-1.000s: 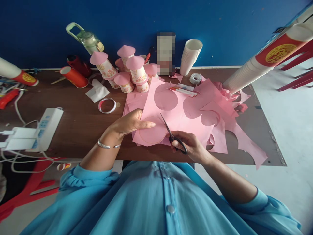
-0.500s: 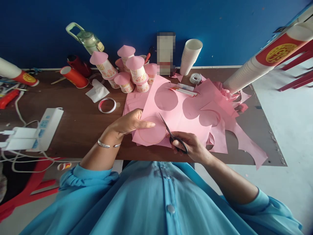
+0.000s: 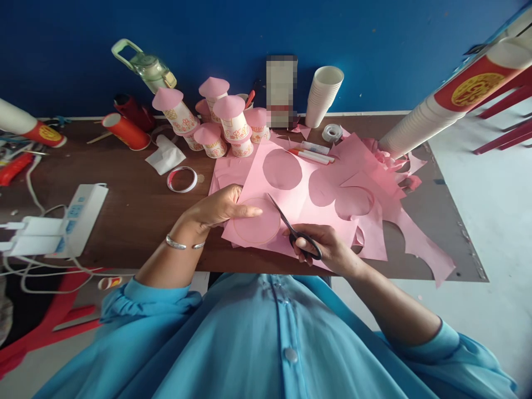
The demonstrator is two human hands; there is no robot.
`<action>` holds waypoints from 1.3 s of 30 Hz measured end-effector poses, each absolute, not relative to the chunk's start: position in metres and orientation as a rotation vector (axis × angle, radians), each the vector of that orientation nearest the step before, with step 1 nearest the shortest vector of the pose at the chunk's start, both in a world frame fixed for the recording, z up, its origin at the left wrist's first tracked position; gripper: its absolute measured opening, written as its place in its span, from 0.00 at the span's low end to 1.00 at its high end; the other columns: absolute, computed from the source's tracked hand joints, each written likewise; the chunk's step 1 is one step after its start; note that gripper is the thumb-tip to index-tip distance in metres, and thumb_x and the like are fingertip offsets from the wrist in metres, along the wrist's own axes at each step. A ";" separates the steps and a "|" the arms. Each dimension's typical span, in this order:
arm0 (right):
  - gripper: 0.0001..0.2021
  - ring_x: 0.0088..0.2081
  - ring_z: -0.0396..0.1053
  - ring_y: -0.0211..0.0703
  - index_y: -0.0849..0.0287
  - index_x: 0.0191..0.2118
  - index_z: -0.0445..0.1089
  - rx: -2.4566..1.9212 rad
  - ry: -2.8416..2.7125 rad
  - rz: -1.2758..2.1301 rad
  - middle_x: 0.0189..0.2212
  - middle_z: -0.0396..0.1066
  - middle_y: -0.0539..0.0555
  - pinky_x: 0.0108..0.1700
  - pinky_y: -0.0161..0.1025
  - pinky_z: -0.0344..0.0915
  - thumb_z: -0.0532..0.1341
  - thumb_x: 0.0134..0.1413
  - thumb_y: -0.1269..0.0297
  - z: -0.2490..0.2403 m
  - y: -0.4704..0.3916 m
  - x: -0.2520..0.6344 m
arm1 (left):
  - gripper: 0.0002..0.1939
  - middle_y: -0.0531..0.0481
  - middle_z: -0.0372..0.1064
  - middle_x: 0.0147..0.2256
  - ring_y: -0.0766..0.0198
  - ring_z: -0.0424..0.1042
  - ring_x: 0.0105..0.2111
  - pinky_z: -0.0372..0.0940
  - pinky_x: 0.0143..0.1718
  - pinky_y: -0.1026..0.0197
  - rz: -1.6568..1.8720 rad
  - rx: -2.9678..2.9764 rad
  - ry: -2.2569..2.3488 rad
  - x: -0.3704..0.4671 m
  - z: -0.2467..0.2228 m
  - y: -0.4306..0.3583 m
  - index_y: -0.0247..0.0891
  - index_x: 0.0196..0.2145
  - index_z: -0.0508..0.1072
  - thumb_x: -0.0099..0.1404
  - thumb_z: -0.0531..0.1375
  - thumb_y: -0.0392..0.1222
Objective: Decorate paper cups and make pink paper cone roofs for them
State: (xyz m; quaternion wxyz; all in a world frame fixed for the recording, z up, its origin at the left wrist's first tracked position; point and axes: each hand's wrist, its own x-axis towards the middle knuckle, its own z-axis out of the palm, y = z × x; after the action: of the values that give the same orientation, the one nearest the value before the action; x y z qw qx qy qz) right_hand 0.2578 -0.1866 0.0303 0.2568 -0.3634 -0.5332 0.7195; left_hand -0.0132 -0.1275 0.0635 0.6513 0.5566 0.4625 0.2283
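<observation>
My left hand [image 3: 218,211] pinches the left edge of a pink paper sheet [image 3: 299,208] that has round holes cut out of it. A drawn circle [image 3: 256,229] sits near that corner, under my thumb. My right hand [image 3: 322,250] grips black-handled scissors [image 3: 293,228], their blades cutting into the sheet along the circle's right side. More pink sheets and offcuts [image 3: 399,221] lie underneath and to the right on the brown table [image 3: 137,210].
Paper cups with pink cone tops [image 3: 224,124] stand at the back, beside a white cup stack [image 3: 323,95], tape rolls [image 3: 182,179], pens [image 3: 311,152] and a green bottle [image 3: 145,64]. A power strip with cables [image 3: 62,219] lies left. A long cup stack [image 3: 449,100] leans right.
The pink sheet has turned slightly and slid toward me. The scissors have advanced along the circle's edge; my left hand keeps its hold.
</observation>
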 end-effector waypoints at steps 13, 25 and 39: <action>0.24 0.25 0.65 0.37 0.60 0.35 0.72 -0.967 -1.491 1.966 0.23 0.67 0.50 0.25 0.34 0.64 0.68 0.60 0.39 0.027 -0.180 0.263 | 0.18 0.51 0.71 0.25 0.67 0.66 0.26 0.65 0.27 0.65 0.436 1.205 1.002 -0.018 0.058 -0.121 0.35 0.28 0.77 0.54 0.75 0.53; 0.22 0.25 0.64 0.35 0.60 0.34 0.71 -0.905 -1.618 1.922 0.23 0.66 0.49 0.24 0.33 0.63 0.65 0.65 0.43 0.023 -0.164 0.267 | 0.22 0.54 0.66 0.21 0.69 0.64 0.24 0.65 0.26 0.67 0.463 1.176 1.030 -0.013 0.069 -0.114 0.34 0.21 0.72 0.50 0.78 0.51; 0.25 0.23 0.66 0.35 0.63 0.44 0.78 -0.942 -1.565 1.957 0.23 0.67 0.49 0.22 0.33 0.65 0.68 0.60 0.41 0.015 -0.156 0.269 | 0.17 0.45 0.77 0.28 0.57 0.75 0.30 0.69 0.32 0.59 0.492 1.122 0.992 -0.020 0.056 -0.105 0.34 0.32 0.83 0.49 0.77 0.48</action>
State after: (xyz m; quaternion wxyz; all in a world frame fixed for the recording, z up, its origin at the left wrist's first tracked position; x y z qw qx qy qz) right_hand 0.2688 -0.1558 0.0150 0.2300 -0.3423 -0.5690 0.7115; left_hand -0.0199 -0.1049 0.0564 0.7053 0.5045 0.4462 0.2212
